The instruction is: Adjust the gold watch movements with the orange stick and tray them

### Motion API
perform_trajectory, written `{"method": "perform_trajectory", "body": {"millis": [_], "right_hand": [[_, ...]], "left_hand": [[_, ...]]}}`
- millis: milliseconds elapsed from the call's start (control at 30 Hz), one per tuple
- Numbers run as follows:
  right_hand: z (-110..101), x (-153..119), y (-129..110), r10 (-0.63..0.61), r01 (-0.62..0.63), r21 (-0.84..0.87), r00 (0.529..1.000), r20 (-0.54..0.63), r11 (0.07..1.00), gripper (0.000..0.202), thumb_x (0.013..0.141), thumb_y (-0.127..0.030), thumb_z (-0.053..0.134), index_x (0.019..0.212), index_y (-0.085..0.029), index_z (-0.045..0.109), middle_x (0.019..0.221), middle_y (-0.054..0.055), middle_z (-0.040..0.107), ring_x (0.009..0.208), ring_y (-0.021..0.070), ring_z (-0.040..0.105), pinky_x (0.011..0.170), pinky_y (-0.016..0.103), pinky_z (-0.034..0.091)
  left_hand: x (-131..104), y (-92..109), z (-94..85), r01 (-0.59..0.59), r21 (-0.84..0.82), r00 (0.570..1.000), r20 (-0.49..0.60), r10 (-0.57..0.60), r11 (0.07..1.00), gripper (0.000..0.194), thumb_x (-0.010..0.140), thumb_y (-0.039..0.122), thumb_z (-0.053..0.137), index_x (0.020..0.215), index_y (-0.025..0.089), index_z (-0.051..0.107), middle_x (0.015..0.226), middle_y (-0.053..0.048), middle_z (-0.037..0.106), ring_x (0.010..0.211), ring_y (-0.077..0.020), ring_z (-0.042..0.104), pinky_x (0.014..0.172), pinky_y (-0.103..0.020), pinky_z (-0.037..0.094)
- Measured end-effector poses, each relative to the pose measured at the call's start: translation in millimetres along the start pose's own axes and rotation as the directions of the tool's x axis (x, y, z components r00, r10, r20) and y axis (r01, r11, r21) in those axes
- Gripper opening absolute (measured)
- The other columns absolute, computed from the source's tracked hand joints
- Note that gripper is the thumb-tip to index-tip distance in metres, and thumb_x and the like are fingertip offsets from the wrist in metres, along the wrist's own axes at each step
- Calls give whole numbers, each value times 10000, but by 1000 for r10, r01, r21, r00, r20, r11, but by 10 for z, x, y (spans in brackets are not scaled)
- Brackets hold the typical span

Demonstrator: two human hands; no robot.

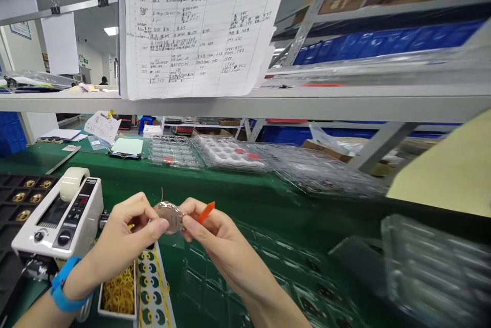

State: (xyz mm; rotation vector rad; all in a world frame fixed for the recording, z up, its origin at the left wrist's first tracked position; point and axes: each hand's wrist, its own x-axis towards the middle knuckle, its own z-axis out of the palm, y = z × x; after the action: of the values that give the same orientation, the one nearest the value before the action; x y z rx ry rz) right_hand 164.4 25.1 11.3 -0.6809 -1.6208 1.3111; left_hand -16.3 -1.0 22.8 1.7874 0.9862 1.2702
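Observation:
In the head view a round, shiny, rose-toned metal piece like a watch case (171,218) is held up between both hands above the green bench. My left hand (132,225) pinches its left edge between thumb and fingers. From the other side my right hand (217,233) grips the right edge with thumb and forefinger. A pointed orange strip (206,212) sticks out between the right fingers; its lower part is hidden. A thin reddish wire-like bit rises above the piece. Below my left hand are a tray of small yellow rings (119,289) and a sticker sheet (155,287).
A white tape dispenser (65,215) stands at left beside a black compartment tray (23,200) with gold rings. Clear plastic trays (174,151) line the back, and another tray (433,266) is at right. A shelf rail (307,108) with hanging papers (199,31) crosses above.

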Motion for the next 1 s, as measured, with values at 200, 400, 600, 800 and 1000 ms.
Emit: {"method": "perform_trajectory", "body": {"millis": [200, 400, 600, 800, 1000], "right_hand": [[-14, -8, 24, -10, 10, 5, 1000, 0, 1000, 443, 829, -628, 630, 731, -196, 602, 682, -8, 457, 633, 129, 388, 595, 262, 352], [-3, -9, 31, -35, 35, -15, 999, -3, 999, 446, 834, -627, 624, 730, -194, 605, 678, -4, 465, 634, 133, 400, 593, 263, 369], [6, -3, 44, -70, 69, 16, 996, 46, 997, 394, 859, -577, 625, 746, -201, 589, 686, -10, 496, 636, 128, 422, 636, 260, 402], [18, 21, 63, -83, 83, -55, 997, 4, 995, 405, 864, -584, 607, 733, -202, 587, 666, -16, 459, 621, 130, 401, 604, 257, 378], [-52, -18, 0, -106, 96, -123, 992, -75, 988, 436, 852, -619, 600, 725, -201, 588, 654, -10, 436, 595, 128, 380, 545, 254, 346]], "left_hand": [[5, 19, 17, -3, 8, 1000, 5, 3, 1000, 273, 859, 283, 584, 613, 191, 507, 669, 29, 415, 607, -128, 367, 564, -280, 273], [12, 8, 33, -7, 27, 1000, -15, 8, 1000, 277, 850, 291, 576, 603, 189, 505, 668, 27, 419, 602, -125, 377, 555, -276, 286], [8, -9, 51, -20, 89, 998, -65, 26, 996, 260, 830, 241, 571, 591, 191, 481, 653, 33, 410, 577, -114, 367, 526, -262, 279], [-3, -65, 100, -104, 346, 975, -150, 164, 933, 283, 847, 198, 552, 588, 198, 439, 635, 44, 388, 541, -103, 367, 501, -247, 279], [-16, -48, -38, -210, 655, 814, -294, 501, 725, 201, 861, 125, 575, 695, 206, 494, 718, 26, 445, 619, -124, 443, 571, -266, 359]]}}
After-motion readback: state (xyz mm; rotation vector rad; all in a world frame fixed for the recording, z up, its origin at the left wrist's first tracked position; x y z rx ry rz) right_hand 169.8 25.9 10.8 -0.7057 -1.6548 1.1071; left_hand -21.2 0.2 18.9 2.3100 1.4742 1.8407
